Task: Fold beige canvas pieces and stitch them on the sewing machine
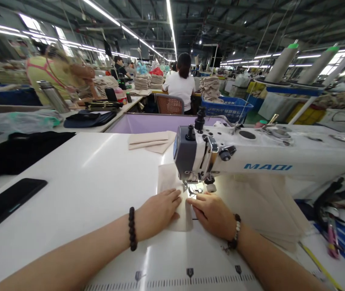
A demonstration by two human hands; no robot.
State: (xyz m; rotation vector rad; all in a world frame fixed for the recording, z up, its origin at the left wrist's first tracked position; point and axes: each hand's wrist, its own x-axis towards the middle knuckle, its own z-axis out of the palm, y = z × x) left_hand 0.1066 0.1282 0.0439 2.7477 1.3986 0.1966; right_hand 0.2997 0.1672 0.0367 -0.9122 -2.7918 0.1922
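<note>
A beige fabric piece (180, 220) lies on the white table under the needle area of a sewing machine (269, 151). My left hand (159, 210) rests flat on this piece, fingers stretched toward the presser foot (195, 190). On the other side, my right hand (213, 212) reaches to the fabric's right edge, its fingers extended just in front of the lit presser foot. Neither hand appears to grasp anything. Behind the machine head lie folded beige pieces (151, 140). More beige fabric (266, 206) is stacked beneath the machine arm, to the right of my right hand.
A dark phone (8, 204) and black cloth (23, 151) lie at the left. Pink-handled snips (332, 236) and a yellow tape (319, 262) sit at the right. Thread cones (283, 62) stand above the machine. A person in white (180, 87) sits ahead near a blue basket (228, 107).
</note>
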